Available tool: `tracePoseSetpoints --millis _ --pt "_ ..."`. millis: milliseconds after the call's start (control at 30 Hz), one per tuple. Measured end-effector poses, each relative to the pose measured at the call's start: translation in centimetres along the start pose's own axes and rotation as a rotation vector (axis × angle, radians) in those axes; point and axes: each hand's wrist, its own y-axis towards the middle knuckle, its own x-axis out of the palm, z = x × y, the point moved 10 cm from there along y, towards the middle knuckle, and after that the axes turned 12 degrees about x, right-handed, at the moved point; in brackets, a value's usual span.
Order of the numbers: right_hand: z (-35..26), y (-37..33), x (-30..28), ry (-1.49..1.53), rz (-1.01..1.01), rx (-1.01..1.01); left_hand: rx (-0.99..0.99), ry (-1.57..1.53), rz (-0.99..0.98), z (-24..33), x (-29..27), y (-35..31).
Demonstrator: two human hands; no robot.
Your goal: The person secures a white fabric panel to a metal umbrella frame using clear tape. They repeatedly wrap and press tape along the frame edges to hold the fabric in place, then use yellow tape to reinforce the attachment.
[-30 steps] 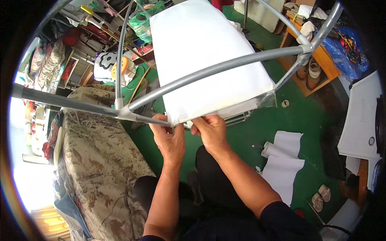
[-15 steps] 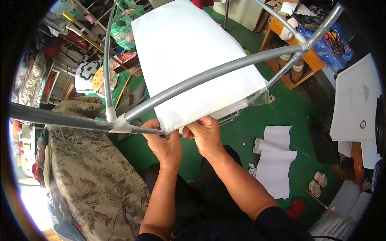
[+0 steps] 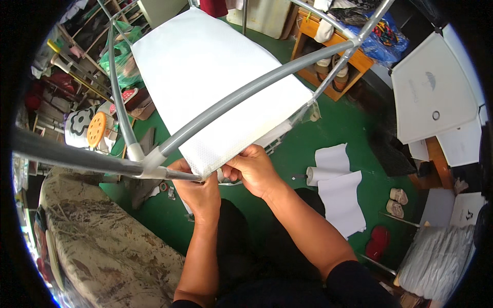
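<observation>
Work in hand: a white textured sheet is being fitted over a grey tube frame; most of it already lies spread flat under the slanting bar, running from the near corner out toward 12 o'clock.
Left to do: by my judgement only the near corner, at the middle of the view, is unfinished; its edge is bunched where the fingers work it.
Left hand: closed on the sheet's near corner, right by the frame's joint; knuckles up, fingertips hidden under the fabric.
Right hand: pinching the same edge just beside the left hand, thumb tucked beneath.
Far corner: at 2 o'clock the sheet meets a clear plastic piece by the frame; I cannot tell whether it is fastened.
Orange shelf unit: at 1 o'clock, open compartments holding shoes, with cloth and a blue bag on top.
Green bag: at 10 o'clock, stuffed; contents unclear.
Floor: green, with a paper roll and loose white sheets at 3 o'clock.
Patterned cushion: at 8 o'clock.
</observation>
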Motion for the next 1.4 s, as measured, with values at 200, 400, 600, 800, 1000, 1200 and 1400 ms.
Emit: tracePoseSetpoints --millis 200,400,600,800,1000,1200,1400 --pt "-0.1 -0.7 0.1 0.0 0.13 0.016 -0.002 -0.093 -0.13 -0.2 0.6 0.9" --pt "-0.1 -1.1 0.1 0.006 0.176 0.077 -0.06 -0.106 -0.232 -0.1 1.4 1.1" --pt "0.6 -0.6 -0.3 0.042 0.098 0.15 -0.003 -0.159 -0.217 -0.8 1.6 0.7" --pt "-0.1 -0.5 0.3 0.184 0.057 0.173 0.048 -0.064 -0.241 -0.7 1.8 0.8" --pt "0.3 -1.6 0.1 0.185 0.183 0.206 0.062 -0.052 -0.237 -0.8 1.7 0.6" --pt "-1.1 -4.9 -3.5 0.219 0.402 0.078 0.041 -0.045 -0.211 -0.9 1.1 0.5" --pt "-7.8 -9.0 -9.3 0.252 0.658 -0.271 -0.107 -0.189 -0.251 -1.3 1.1 -0.7"
